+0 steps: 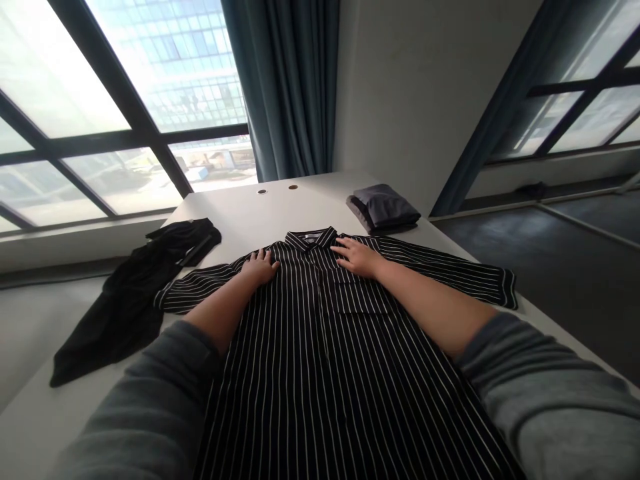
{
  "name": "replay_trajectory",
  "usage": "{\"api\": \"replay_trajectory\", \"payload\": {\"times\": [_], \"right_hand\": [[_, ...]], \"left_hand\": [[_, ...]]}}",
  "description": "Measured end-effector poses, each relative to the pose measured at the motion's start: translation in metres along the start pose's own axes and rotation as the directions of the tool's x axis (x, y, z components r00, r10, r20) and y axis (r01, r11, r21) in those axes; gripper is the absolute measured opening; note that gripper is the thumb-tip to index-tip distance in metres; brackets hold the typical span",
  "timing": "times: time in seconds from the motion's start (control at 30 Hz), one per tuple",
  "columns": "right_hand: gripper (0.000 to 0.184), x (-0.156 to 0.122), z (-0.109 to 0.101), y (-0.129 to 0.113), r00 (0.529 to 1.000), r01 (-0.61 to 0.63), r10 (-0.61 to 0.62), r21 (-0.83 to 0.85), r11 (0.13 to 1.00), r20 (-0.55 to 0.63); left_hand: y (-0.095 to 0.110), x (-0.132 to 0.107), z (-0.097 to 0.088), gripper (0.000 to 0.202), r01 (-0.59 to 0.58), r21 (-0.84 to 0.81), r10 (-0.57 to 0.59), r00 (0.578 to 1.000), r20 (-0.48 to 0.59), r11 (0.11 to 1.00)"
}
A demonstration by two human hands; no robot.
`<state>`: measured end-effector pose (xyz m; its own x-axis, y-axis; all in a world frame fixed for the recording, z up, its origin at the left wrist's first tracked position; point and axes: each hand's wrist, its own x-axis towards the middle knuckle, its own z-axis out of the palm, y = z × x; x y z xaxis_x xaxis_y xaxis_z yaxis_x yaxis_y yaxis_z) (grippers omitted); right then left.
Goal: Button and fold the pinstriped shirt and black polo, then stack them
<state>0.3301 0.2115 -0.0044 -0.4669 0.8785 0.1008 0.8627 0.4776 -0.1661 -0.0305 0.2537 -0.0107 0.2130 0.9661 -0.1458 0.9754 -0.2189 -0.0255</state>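
Starting at the far left, bright windows (pixel 55 60) wash the view out in places; below them a crumpled black garment (pixel 125 300) sprawls along the near-left part of the white table (pixel 240 217), its folds too dark to sort out, a dark strip on it hard to identify; it crowds right up to one short sleeve of the striped shirt (pixel 310 333); next in comes the left hand (pixel 259 268), palm down, fingers spread over the shoulder, gripping nothing; the shirt lies face up mid-table, collar (pixel 313 240) at the far end, hem cut off by the bottom of the view, forearms covering parts of both sides; beyond the collar, bare tabletop runs back to two round holes (pixel 262 191) near the curtain (pixel 290 87); now the right hand (pixel 356 258), flat and loose near the collar; just behind, a folded dark stack (pixel 385 205) hems in that shoulder, any contact unclear; far right, the other sleeve reaches the table's edge, shadowy floor (pixel 500 260) beyond.
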Motion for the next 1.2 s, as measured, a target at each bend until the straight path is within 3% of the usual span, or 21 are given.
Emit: {"api": "replay_trajectory", "payload": {"times": [0.13,0.27,0.57,0.87,1.03,1.2], "right_hand": [[0.066,0.057,0.022,0.008,0.994,-0.110,0.111,0.042,0.993,-0.001],[0.069,0.078,0.039,0.020,0.973,-0.202,0.196,0.035,0.979,0.125],[0.070,0.083,0.035,0.022,0.947,-0.269,0.262,0.011,0.963,0.185],[0.070,0.088,0.035,0.020,0.909,-0.386,0.384,-0.023,0.922,0.164],[0.073,0.077,0.036,0.018,0.861,-0.503,0.500,0.002,0.865,0.088],[0.075,0.071,0.037,0.018,0.776,-0.631,0.630,0.025,0.775,0.035]], "left_hand": [[-0.011,0.020,0.011,0.081,0.086,-0.081,-0.087,0.996,-0.004,0.993],[-0.019,0.025,0.016,0.079,0.076,-0.106,-0.079,0.997,-0.024,0.991],[-0.022,0.042,0.014,0.082,0.102,-0.137,-0.104,0.994,-0.009,0.985],[-0.021,0.046,0.013,0.081,0.134,-0.099,-0.135,0.991,-0.003,0.986],[-0.020,0.044,0.012,0.080,0.164,-0.097,-0.166,0.986,-0.012,0.982],[-0.017,0.041,0.011,0.078,0.202,-0.091,-0.207,0.978,-0.039,0.975]]}}
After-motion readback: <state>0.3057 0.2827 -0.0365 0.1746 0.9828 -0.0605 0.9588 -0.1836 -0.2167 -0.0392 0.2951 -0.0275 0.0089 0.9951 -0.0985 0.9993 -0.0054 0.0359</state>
